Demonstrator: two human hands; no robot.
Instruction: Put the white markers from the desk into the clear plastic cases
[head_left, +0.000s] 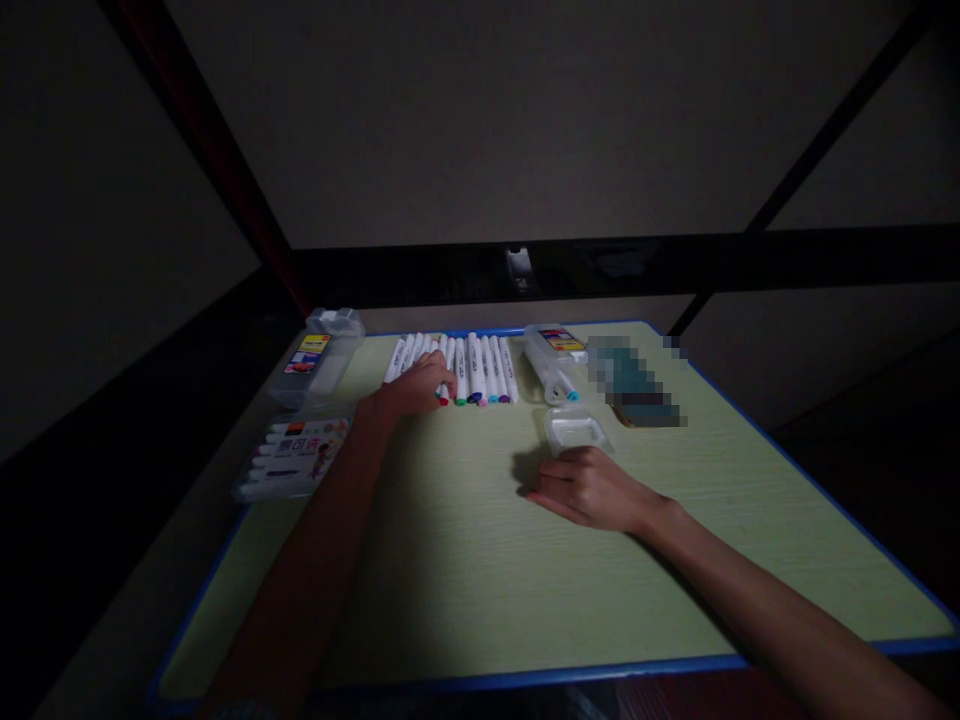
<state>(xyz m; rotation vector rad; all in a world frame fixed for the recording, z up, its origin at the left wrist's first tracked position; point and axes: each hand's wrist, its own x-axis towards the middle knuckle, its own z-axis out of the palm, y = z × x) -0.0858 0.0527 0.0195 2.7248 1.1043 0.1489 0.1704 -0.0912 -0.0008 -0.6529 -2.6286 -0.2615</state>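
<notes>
A row of white markers [480, 370] with coloured caps lies side by side near the table's far edge. My left hand [421, 385] reaches over the left part of this row, its fingers bent down and closed at a marker with a red cap [444, 401]. The hand covers some of the markers. My right hand [589, 488] rests on the table with its fingers curled in and nothing visible in them. Just beyond it is a clear plastic lid [576, 430]. Behind that lies a clear case [541, 362] with a light-blue-capped marker in it.
At the left, an open clear case [319, 365] with a yellow label stands behind a flat pack of markers [296, 455]. A pixelated phone-like object [637, 385] lies at the right. The pale green table [480, 580] has a blue edge; a dark wall panel stands behind.
</notes>
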